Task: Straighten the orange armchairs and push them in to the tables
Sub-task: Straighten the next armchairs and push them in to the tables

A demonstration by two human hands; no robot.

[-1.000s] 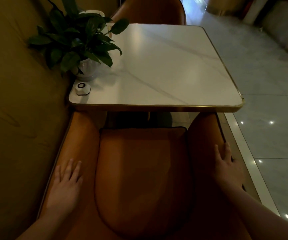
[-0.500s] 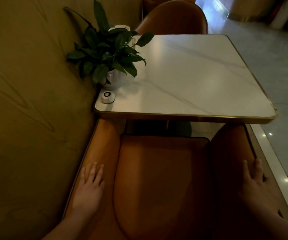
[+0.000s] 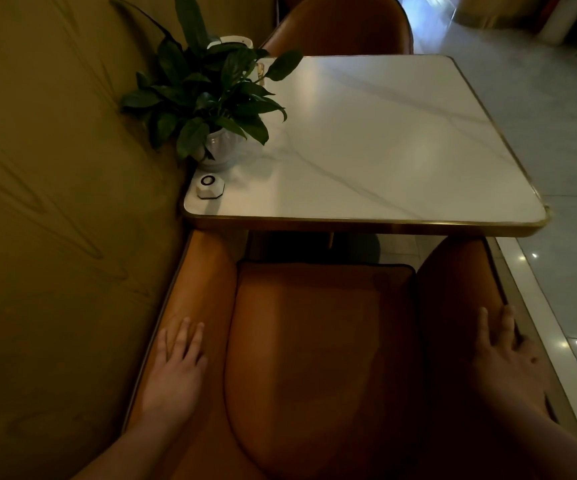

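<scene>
Palms lie flat on both arms of the orange armchair (image 3: 314,341) in the head view, the only one we have. Our left hand (image 3: 176,372), low and left of centre, rests on the left armrest with its fingers straight and closed on nothing. Our right hand (image 3: 503,355), at the lower right, rests on the right armrest, also stretched forward and gripping nothing. The chair fills the lower half of the frame. The fronts of its arms reach the near gold rim of the table (image 3: 349,225), and its left side runs close along the olive wall (image 3: 55,202). We judge the step to be the last push in. To do it well we should press forward evenly through both palms so the chair travels square to the rim and does not swing. We should keep the left arm from rubbing the wall and stop gently at the table. That way the potted plant (image 3: 207,98) and the small white call button (image 3: 209,186) at the table's near left corner are not jolted. A second armchair (image 3: 339,26) shows at the top centre, beyond the far edge.
</scene>
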